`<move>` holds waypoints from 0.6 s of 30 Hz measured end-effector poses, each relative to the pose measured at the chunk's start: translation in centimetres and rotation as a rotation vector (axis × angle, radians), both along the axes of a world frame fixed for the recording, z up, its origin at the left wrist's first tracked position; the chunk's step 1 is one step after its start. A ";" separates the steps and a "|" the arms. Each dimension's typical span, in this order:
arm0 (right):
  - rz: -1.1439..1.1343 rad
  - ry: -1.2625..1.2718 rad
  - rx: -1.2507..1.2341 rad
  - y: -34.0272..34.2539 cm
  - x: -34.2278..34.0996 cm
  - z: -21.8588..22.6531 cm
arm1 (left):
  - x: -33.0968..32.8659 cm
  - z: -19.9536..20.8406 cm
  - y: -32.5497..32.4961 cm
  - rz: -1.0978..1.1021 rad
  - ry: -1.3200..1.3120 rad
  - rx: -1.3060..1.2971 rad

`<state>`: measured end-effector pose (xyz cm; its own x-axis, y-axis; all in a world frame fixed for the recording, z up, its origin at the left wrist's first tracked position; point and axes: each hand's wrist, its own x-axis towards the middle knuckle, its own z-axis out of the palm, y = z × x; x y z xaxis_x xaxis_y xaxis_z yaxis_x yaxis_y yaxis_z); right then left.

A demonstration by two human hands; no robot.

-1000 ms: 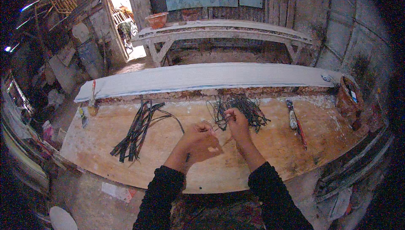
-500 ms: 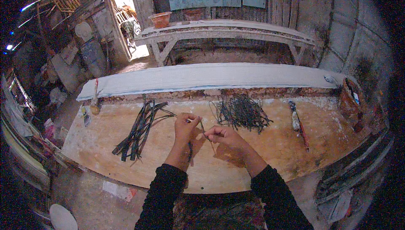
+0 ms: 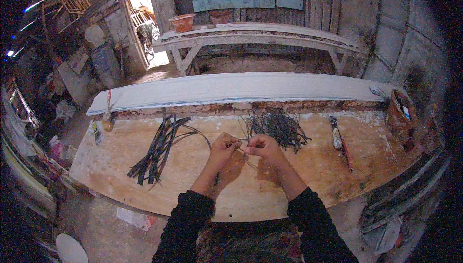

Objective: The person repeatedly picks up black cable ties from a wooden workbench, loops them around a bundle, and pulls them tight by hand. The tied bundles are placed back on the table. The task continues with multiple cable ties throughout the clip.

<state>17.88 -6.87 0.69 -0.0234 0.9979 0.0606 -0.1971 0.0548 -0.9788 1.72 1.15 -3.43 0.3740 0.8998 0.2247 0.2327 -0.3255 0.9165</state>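
Between my two hands, over the middle of the wooden board, is a thin dark strip. My left hand (image 3: 223, 150) pinches it with thumb and fingertips, and my right hand (image 3: 265, 148) pinches it just beside the left. Fingers hide most of the strip where the hands meet. To the left lies a loose bundle of flat black strips (image 3: 156, 153), from which a long strand curves toward my left hand. Just beyond my right hand sits a tangled heap of short, thin black strands (image 3: 281, 130).
A brush (image 3: 107, 121) lies at the board's left edge, and a red-handled tool (image 3: 345, 153) on the right. An orange-brown bucket (image 3: 399, 113) stands at the right end. A long whitish slab (image 3: 241, 88) runs along the far edge; behind it is a bench (image 3: 270, 34).
Both hands have shifted away from me and a little right. They now sit closer to level with each other, with the strip still between them.
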 end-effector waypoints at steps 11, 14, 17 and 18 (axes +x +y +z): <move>-0.525 -0.407 0.136 1.9 1.2 -2.1 | 1.1 -2.1 -2.2 -0.725 -0.359 -0.219; -0.664 -0.560 0.311 2.4 1.3 -2.9 | 1.5 -2.6 -2.4 -0.804 -0.433 -0.335; -0.677 -0.597 0.247 2.4 1.4 -2.9 | 1.4 -1.3 -2.1 -0.683 -0.304 -0.043; -0.679 -0.574 0.245 2.5 1.4 -3.1 | 1.2 -1.3 -1.8 -0.692 -0.298 -0.005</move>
